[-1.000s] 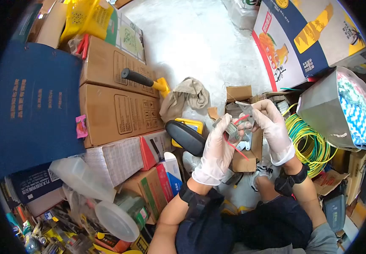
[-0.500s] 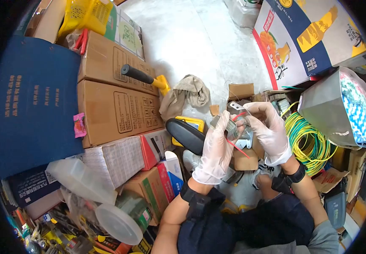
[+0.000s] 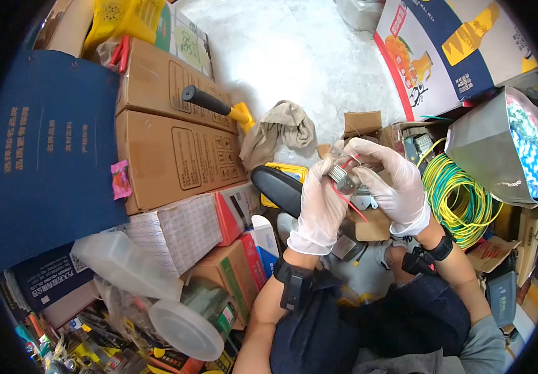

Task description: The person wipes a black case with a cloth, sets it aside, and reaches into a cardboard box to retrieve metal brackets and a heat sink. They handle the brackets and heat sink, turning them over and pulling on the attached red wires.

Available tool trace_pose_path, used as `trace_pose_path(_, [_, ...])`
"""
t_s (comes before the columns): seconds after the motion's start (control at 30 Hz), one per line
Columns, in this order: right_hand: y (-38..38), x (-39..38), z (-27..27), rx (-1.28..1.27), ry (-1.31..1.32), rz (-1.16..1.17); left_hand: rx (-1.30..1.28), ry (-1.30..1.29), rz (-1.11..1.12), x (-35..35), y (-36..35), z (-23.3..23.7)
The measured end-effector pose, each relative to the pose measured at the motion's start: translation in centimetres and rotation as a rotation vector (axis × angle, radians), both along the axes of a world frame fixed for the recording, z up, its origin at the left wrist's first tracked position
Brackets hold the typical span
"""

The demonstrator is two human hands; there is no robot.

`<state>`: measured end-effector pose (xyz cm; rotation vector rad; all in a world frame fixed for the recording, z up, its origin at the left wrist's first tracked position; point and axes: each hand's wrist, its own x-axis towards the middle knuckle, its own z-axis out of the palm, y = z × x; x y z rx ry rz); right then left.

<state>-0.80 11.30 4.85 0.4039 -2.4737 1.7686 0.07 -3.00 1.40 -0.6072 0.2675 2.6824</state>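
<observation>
My left hand (image 3: 318, 209), in a thin white glove, grips a small metal part with a ribbed grey end (image 3: 342, 179) and a red wire (image 3: 348, 202) trailing down from it. My right hand (image 3: 392, 181), also gloved, closes over the same part from the right and above, its fingers on the top of the part. Both hands are held together above a small open cardboard box (image 3: 373, 225) between my knees. A black band sits on each wrist.
Stacked brown cartons (image 3: 169, 143) with a yellow-and-black hammer (image 3: 216, 107) on top lie to the left. A grey rag (image 3: 281, 128), a yellow-and-black device (image 3: 278, 187), a coil of green-yellow wire (image 3: 459, 199) and a silver bag (image 3: 499, 149) surround the hands. Clutter fills the lower left.
The hands have stayed joined on the metal part and shifted slightly down and closer together. My right fingers now curl more over its top. The view has tilted a little.
</observation>
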Motion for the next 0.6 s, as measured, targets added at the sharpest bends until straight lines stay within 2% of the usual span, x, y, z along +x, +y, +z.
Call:
trace_pose_path(0.13, [0.1, -0.4, 0.6, 0.14, 0.066, 0.035, -0.028, 0.014, -0.041, 0.0, -0.5, -0.4])
trace_pose_path(0.23, [-0.4, -0.3, 0.7, 0.054, 0.0, 0.036, -0.01, 0.042, -0.036, 0.0, -0.7, -0.5])
trace_pose_path(0.3, [-0.7, 0.0, 0.5, -0.217, -0.209, -0.014, -0.04, 0.082, -0.036, -0.2, -0.6, -0.4])
trace_pose_path(0.37, [0.4, -0.2, -0.1, -0.143, -0.254, 0.012, -0.063, 0.079, -0.038, -0.2, -0.4, 0.3])
trace_pose_path(0.43, [1.0, -0.4, -1.0, 0.137, -0.053, 0.11, -0.085, 0.076, -0.042, -0.2, -0.3, 0.3])
trace_pose_path(0.47, [1.1, -0.4, -1.1, 0.135, -0.055, 0.107, -0.062, 0.095, -0.043, -0.2, -0.3, -0.1])
trace_pose_path(0.53, [0.9, -0.6, -0.7, 0.018, -0.113, 0.046, -0.041, 0.113, -0.047, 0.0, -0.4, -0.6])
trace_pose_path(0.57, [0.7, -0.5, -0.2, -0.097, -0.275, -0.039, 0.025, 0.109, -0.022, 0.0, -0.5, -0.6])
trace_pose_path(0.6, [0.8, -0.7, -0.2, -0.177, -0.306, -0.078, 0.091, 0.106, 0.004, 0.0, -0.6, -0.6])
